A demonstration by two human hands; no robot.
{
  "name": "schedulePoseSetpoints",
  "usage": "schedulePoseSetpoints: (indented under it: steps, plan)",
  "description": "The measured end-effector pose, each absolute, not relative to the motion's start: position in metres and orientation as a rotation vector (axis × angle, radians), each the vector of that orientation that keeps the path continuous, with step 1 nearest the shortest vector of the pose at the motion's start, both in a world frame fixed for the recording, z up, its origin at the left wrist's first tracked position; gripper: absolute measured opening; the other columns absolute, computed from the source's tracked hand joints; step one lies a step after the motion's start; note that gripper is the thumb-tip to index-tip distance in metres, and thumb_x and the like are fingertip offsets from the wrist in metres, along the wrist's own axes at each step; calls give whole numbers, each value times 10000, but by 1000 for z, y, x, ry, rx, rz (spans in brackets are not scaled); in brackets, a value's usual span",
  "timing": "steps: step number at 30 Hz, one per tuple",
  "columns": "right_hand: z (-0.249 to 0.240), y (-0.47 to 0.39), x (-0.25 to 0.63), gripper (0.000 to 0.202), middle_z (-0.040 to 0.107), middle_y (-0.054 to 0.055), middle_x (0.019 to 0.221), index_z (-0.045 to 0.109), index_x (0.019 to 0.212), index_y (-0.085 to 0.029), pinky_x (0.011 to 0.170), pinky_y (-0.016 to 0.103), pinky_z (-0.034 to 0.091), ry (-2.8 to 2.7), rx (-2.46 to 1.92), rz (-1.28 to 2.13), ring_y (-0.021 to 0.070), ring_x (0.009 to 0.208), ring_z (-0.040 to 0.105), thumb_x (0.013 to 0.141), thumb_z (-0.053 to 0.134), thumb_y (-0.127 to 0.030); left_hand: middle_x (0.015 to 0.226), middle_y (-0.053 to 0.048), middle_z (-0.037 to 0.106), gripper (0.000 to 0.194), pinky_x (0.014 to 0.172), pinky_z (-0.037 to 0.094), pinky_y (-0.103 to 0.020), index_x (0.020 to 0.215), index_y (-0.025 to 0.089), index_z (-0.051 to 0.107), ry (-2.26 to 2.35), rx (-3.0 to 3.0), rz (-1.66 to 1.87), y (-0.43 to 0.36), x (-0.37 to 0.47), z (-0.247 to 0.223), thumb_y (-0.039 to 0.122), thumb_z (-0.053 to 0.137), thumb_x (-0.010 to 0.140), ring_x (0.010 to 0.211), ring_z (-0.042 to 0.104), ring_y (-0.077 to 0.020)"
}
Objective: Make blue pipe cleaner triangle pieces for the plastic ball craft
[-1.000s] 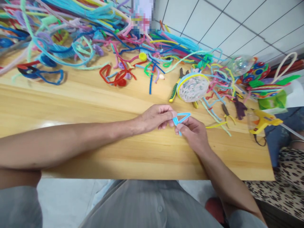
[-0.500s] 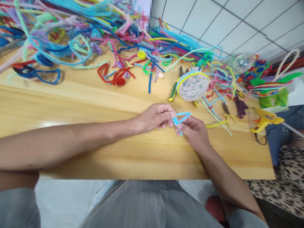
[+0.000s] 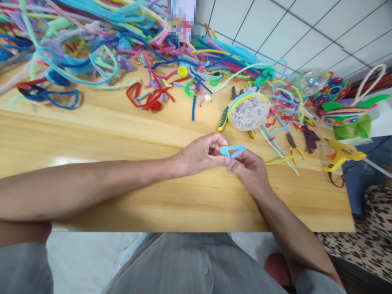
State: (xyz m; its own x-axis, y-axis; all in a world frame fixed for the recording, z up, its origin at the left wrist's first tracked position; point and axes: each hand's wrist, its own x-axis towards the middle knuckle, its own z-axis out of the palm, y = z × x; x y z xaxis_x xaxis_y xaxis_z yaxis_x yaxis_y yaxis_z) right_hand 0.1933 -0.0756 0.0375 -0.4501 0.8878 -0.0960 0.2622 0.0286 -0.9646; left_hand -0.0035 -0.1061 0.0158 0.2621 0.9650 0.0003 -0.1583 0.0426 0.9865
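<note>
A light blue pipe cleaner [image 3: 239, 148], bent into a small triangle, is held between both hands above the wooden table. My left hand [image 3: 206, 153] is closed on its left end, with thumb and fingertips near the lower corner. On the other side my right hand [image 3: 251, 168] pinches the piece from below, its thumb close to my left thumb. The fingertips partly hide the lower end of the blue piece.
Wooden table [image 3: 122, 134]. Behind the hands lie a clear dome [image 3: 251, 112] with a yellow rim and green-handled pliers [image 3: 224, 118]. Small pliers [image 3: 292, 143] and a yellow glue gun [image 3: 343, 155] are at right. Colourful pipe cleaners [image 3: 128, 20] cover the back. A person's patterned clothing shows at right.
My left thumb has moved down from the top of the blue piece to its lower corner, uncovering the triangle's left end. My right hand has barely moved.
</note>
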Motion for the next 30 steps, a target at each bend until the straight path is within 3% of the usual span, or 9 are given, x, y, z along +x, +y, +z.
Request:
schedulePoseSetpoints:
  steps: [3,5,7,10,16,21,25,30]
  plan:
    - [40,-75,193,135,658,-34,589,642,657,-224,532,258,446,-1701,-1219,1467,111,518,539,755,727,-263,1082,-74,693,391,760,540,-291,1160,173,588,1052,1572,1264,-111,-5,14,309,791,854,901,664,-171]
    - [42,-75,193,136,656,-36,581,642,660,-225,529,262,452,-1665,-1245,1494,109,500,537,764,720,-269,1250,-136,662,310,916,555,-358,1204,167,606,1090,1924,1357,-113,-8,14,219,705,915,1128,653,-229]
    - [44,-75,193,143,649,-39,576,646,668,-224,528,265,457,-1646,-1255,1533,107,490,533,776,721,-280,1334,-157,638,258,989,544,-384,1208,161,624,1100,2204,1368,-114,-11,13,124,594,955,1210,632,-235]
    - [45,-75,192,179,631,-43,564,647,672,-221,530,264,458,-1668,-1252,1594,108,496,528,793,747,-307,1299,-131,673,244,973,548,-371,1194,170,656,1154,2429,1324,-114,-14,12,110,515,1005,1145,655,-215]
    - [38,-79,199,299,627,-35,599,672,765,-227,579,283,473,-1686,-1138,1590,124,534,535,924,723,-476,1028,-85,743,144,893,524,-347,985,178,731,1168,2276,1339,-109,-17,14,201,593,1017,965,668,-194]
    - [32,-79,205,357,684,28,847,715,977,-262,789,378,543,-1720,-909,971,205,803,644,954,657,-613,810,-14,681,109,697,478,-253,903,155,713,1082,1485,1207,-109,-11,25,258,689,928,738,598,-127]
    - [32,-76,202,255,690,42,966,681,1046,-271,878,406,564,-1825,-885,778,225,938,667,908,752,-473,785,7,657,240,689,449,-239,878,142,699,963,1061,1043,-111,-7,31,365,778,842,718,564,-109]
    - [30,-79,197,153,709,-4,887,650,1016,-270,774,321,580,-1861,-983,928,162,803,676,907,742,-325,775,26,640,308,685,410,-236,867,142,681,907,921,976,-112,-6,32,383,840,761,709,537,-96]
